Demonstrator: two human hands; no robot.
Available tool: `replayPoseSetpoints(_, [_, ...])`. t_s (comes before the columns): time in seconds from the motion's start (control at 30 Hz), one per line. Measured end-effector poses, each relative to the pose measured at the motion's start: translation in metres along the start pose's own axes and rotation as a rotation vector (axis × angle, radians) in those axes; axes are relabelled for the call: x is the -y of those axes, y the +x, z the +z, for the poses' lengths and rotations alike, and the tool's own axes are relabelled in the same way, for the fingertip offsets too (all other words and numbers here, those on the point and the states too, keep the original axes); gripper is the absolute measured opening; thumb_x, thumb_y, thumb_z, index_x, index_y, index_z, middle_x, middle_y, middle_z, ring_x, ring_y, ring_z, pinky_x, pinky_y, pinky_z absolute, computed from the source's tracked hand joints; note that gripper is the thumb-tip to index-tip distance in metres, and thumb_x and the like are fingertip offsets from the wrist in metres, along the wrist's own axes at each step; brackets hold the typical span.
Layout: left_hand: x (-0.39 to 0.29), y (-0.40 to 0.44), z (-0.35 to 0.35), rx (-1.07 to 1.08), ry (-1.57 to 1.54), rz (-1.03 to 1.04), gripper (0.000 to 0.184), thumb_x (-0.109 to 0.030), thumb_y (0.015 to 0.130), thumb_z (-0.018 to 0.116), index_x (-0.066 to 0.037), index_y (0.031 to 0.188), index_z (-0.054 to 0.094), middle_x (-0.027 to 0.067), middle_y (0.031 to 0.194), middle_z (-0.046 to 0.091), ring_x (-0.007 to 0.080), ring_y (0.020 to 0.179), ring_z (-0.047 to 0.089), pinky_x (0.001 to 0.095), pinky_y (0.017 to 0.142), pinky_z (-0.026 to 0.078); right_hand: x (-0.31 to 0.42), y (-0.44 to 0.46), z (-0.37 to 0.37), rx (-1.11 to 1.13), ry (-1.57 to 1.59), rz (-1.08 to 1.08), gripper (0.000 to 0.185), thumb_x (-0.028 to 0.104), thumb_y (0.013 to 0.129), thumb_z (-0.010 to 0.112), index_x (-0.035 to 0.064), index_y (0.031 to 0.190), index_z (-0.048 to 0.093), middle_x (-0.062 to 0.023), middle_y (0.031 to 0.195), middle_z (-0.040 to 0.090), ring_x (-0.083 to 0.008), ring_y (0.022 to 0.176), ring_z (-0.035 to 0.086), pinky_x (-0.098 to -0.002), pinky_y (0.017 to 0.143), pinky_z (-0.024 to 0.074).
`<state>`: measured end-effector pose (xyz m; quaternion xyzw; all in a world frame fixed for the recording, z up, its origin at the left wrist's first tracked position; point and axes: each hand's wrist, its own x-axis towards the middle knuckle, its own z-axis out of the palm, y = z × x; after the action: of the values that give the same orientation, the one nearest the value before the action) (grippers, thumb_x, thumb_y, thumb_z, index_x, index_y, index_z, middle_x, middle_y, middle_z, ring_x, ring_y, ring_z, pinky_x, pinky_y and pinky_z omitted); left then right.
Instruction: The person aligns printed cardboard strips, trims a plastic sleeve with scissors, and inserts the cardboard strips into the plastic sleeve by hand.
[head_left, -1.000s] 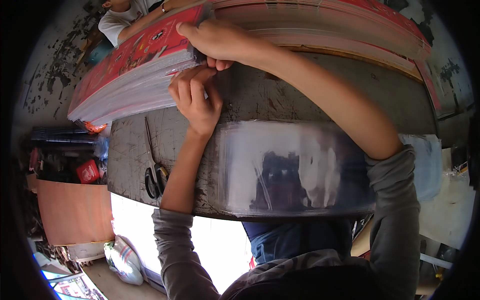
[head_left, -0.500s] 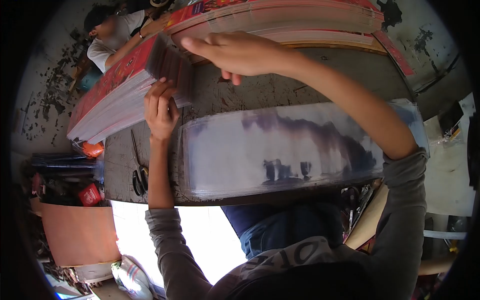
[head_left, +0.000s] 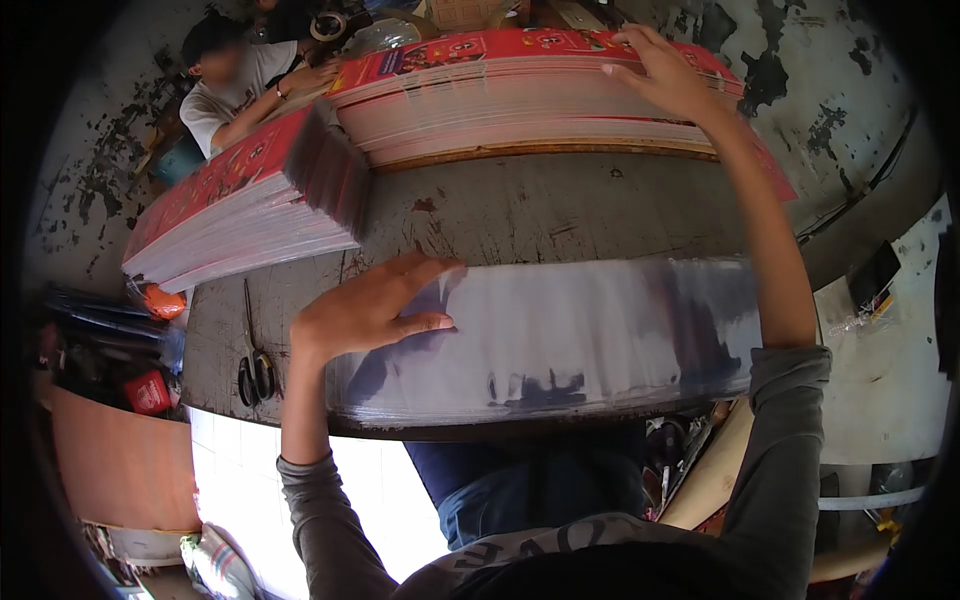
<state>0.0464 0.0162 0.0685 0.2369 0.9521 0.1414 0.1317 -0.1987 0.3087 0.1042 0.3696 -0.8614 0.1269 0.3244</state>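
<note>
My left hand point(head_left: 370, 305) rests with thumb and fingers apart on the left end of a pile of clear plastic sheets point(head_left: 570, 330) along the table's near edge. Farther back, a long stack of red printed sheets point(head_left: 520, 95) stands on a wooden board point(head_left: 540, 156). My right hand point(head_left: 665, 80) reaches over the right part of that stack, thumb and fingers spread at its top sheet. Whether it touches the sheet is hard to tell. A second stack of red printed pieces point(head_left: 245, 200), with glossy plastic at its edges, fans out on the left.
Black-handled scissors point(head_left: 256, 375) lie on the dark scratched table point(head_left: 480, 205), left of the plastic. Beyond the left stack sits another person point(head_left: 235, 95), a hand near the back stack. A tape roll point(head_left: 327, 26) is behind. Dark rolls point(head_left: 105, 320) lie off the table's left side.
My left hand has left the fanned stack and come down onto the plastic sheets. My right hand has moved right and away from me, to the back stack. The view has shifted.
</note>
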Motion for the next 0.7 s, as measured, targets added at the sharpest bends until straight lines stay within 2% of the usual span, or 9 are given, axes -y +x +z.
replayPoseSetpoints(0.07, [0.002,-0.006,0.011,-0.182,-0.115,0.034,0.051,-0.038,0.078,0.053,-0.007,0.117,0.042,0.0149,0.110,0.049,0.0312,0.098,0.050,0.0378,0.084,0.040,-0.019,0.004,0.040,-0.065,-0.051,-0.003,0.045,0.038,0.081,0.051,0.0086,0.115,0.046,-0.0138,0.112,0.049,-0.0270,0.097,0.050,-0.0391,0.083,0.0378])
replayPoseSetpoints(0.1, [0.004,-0.009,0.018,-0.183,-0.108,0.031,0.051,-0.038,0.078,0.053,-0.007,0.117,0.042,0.0149,0.110,0.049,0.0312,0.098,0.050,0.0378,0.084,0.040,-0.020,0.005,0.051,-0.116,-0.110,-0.010,0.046,0.038,0.081,0.051,0.0093,0.116,0.046,-0.0124,0.115,0.049,-0.0265,0.099,0.049,-0.0386,0.084,0.0368])
replayPoseSetpoints(0.13, [0.004,-0.010,0.028,-0.301,-0.053,0.039,0.051,-0.038,0.078,0.054,-0.008,0.118,0.042,0.0141,0.111,0.048,0.0310,0.099,0.049,0.0387,0.086,0.039,-0.023,0.002,0.060,-0.119,-0.107,-0.012,0.046,0.038,0.081,0.051,0.0093,0.116,0.046,-0.0124,0.115,0.049,-0.0265,0.099,0.049,-0.0386,0.084,0.0368])
replayPoseSetpoints(0.2, [0.002,-0.010,0.043,-0.505,0.045,0.012,0.044,-0.030,0.077,0.056,-0.009,0.114,0.046,0.0121,0.112,0.049,0.0302,0.102,0.048,0.0410,0.090,0.035,-0.013,-0.005,0.065,-0.330,-0.120,0.031,0.038,0.036,0.079,0.053,0.0062,0.103,0.054,-0.0096,0.102,0.054,-0.0252,0.098,0.048,-0.0391,0.086,0.0336])
replayPoseSetpoints(0.33, [-0.003,-0.010,0.044,-0.568,0.012,-0.074,0.037,-0.021,0.076,0.058,-0.008,0.109,0.050,0.0117,0.110,0.051,0.0293,0.101,0.048,0.0392,0.089,0.035,-0.011,-0.005,0.057,-0.301,-0.075,0.036,0.032,0.034,0.077,0.056,0.0094,0.097,0.057,-0.0037,0.097,0.056,-0.0225,0.094,0.049,-0.0375,0.079,0.0340])
replayPoseSetpoints(0.4, [-0.003,-0.009,0.043,-0.575,-0.014,-0.080,0.035,-0.017,0.073,0.058,-0.007,0.106,0.052,0.0112,0.107,0.053,0.0282,0.100,0.049,0.0370,0.088,0.036,-0.005,-0.007,0.056,-0.366,-0.183,0.053,0.025,0.028,0.073,0.060,0.0129,0.093,0.058,-0.0014,0.090,0.055,-0.0197,0.086,0.049,-0.0345,0.072,0.0328])
replayPoseSetpoints(0.53, [-0.002,-0.008,0.045,-0.603,-0.024,-0.066,0.036,-0.017,0.073,0.059,-0.006,0.106,0.052,0.0108,0.105,0.054,0.0277,0.097,0.050,0.0358,0.087,0.036,0.013,-0.012,0.053,-0.411,-0.334,0.123,0.024,0.022,0.068,0.063,0.0147,0.090,0.057,0.0003,0.083,0.053,-0.0169,0.082,0.048,-0.0336,0.071,0.0318])
replayPoseSetpoints(0.63, [-0.001,-0.009,0.044,-0.607,-0.017,-0.065,0.036,-0.017,0.072,0.059,-0.006,0.106,0.052,0.0109,0.106,0.054,0.0278,0.097,0.050,0.0358,0.087,0.036,0.015,-0.014,0.064,-0.462,-0.426,0.155,0.032,0.018,0.065,0.065,0.0167,0.096,0.057,0.0013,0.082,0.052,-0.0150,0.081,0.048,-0.0337,0.073,0.0320])
replayPoseSetpoints(0.7, [-0.002,-0.009,0.044,-0.610,-0.049,-0.072,0.036,-0.016,0.072,0.059,-0.006,0.105,0.052,0.0111,0.106,0.054,0.0279,0.098,0.050,0.0358,0.086,0.036,0.013,-0.017,0.072,-0.514,-0.495,0.126,0.041,0.019,0.064,0.065,0.0186,0.104,0.056,0.0030,0.090,0.053,-0.0144,0.084,0.047,-0.0342,0.074,0.0325])
